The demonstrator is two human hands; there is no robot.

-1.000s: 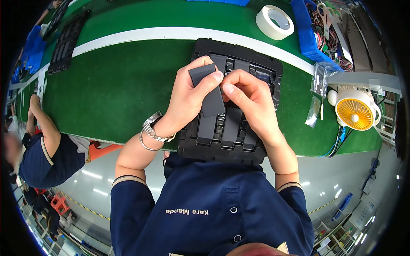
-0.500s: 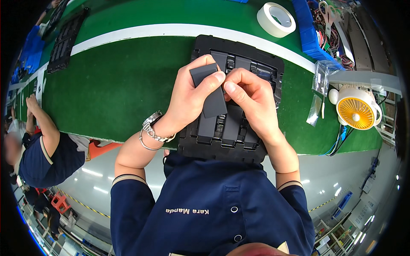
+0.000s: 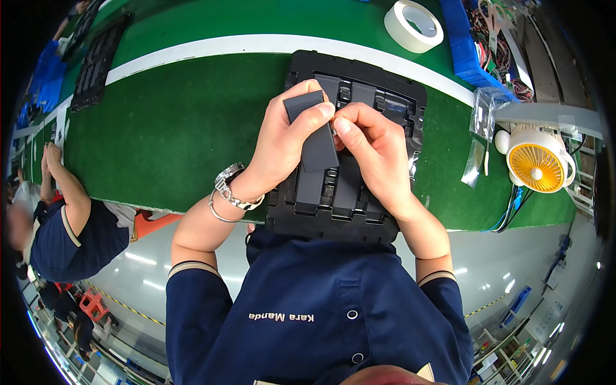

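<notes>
A flat dark grey strip (image 3: 316, 131) is pinched in the left hand (image 3: 282, 147), thumb laid across its upper end and fingers tucked behind it, so that grip is closed on the strip. The strip's long axis runs roughly away from the body, slightly tilted, its lower end hanging over the middle of the black moulded tray (image 3: 346, 186) that is parked on the green worktop (image 3: 167, 135) right at the near edge. The right hand (image 3: 375, 151) is brought in from the other side, thumb and forefinger tip pressed against the strip's right edge near the top, so a narrow pinch is made there too; whether real weight is taken by it can't be told, the left looks like the main holder. Both hands are touching each other over the tray, and the strip is held just above the tray's slots, lined up lengthwise with them, already directly over where the ribbed compartments are. Further back a roll of white tape (image 3: 414, 24) is seen, well apart from the hands, with a blue bin (image 3: 471, 48) of wires beside it and a small yellow fan (image 3: 538, 160) off to the right. Another person's arm (image 3: 67, 192) is rested on the worktop's edge far left.
</notes>
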